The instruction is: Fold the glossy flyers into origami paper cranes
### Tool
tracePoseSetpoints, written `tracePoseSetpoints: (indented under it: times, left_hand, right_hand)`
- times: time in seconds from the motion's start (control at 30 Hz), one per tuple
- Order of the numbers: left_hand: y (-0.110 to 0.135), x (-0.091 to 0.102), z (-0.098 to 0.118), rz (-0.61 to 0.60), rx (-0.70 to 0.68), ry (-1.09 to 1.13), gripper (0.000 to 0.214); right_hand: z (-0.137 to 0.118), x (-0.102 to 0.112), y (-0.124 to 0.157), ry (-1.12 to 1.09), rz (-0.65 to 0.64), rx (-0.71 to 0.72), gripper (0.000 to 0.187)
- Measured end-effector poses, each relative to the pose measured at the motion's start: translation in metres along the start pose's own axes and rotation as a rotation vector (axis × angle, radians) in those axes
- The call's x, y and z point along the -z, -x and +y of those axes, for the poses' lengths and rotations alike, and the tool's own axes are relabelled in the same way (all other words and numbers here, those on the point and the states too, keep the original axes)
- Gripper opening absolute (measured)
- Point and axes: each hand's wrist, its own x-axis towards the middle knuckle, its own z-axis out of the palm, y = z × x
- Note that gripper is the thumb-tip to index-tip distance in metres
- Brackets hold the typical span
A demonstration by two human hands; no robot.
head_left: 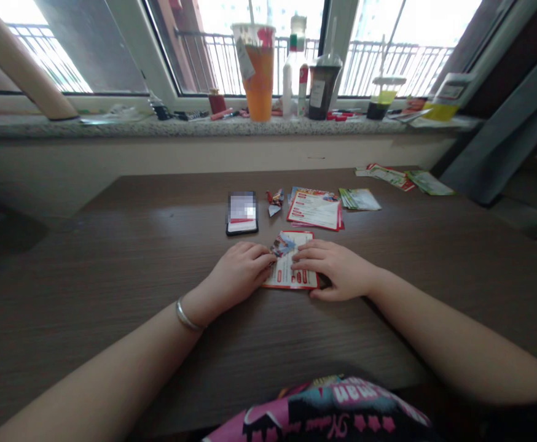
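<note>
Counted on the counter (112,276): one phone (242,213), one folded paper scrap (275,201), one single leaflet (289,270), one red-and-white pile (314,210) and one green pile (359,199); sheets per pile cannot be counted. At the far right edge: two further lots of leaflets, one red lot (388,175), one green lot (429,183). Hands: two, one left hand (238,270), one right hand (335,267). Bracelet (186,316): one. Windowsill: three drink cups, namely orange cup (258,73), dark cup (322,86), green cup (381,98); one white bottle (295,67); one cardboard tube (17,61).
</note>
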Motion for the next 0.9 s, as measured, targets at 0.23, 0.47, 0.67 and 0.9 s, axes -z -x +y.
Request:
tracePoseSetpoints:
  times: [0.23, 0.47, 0.67, 0.9]
  left_hand:
    - [0.001, 0.0, 0.004, -0.082, -0.005, 0.057, 0.048]
    - [0.007, -0.012, -0.001, -0.193, -0.011, 0.046, 0.062]
    - [0.006, -0.009, 0.005, -0.265, -0.043, 0.036, 0.07]
    - [-0.001, -0.012, 0.005, -0.288, -0.044, 0.048, 0.073]
  right_hand:
    - [-0.006, 0.001, -0.003, 0.037, -0.026, -0.016, 0.036]
    - [-0.004, -0.004, -0.003, 0.056, 0.057, -0.181, 0.024]
    - [0.003, -0.008, -0.004, -0.169, 0.114, -0.317, 0.025]
    - [0.022, -0.014, -0.004, -0.279, 0.184, -0.63, 0.024]
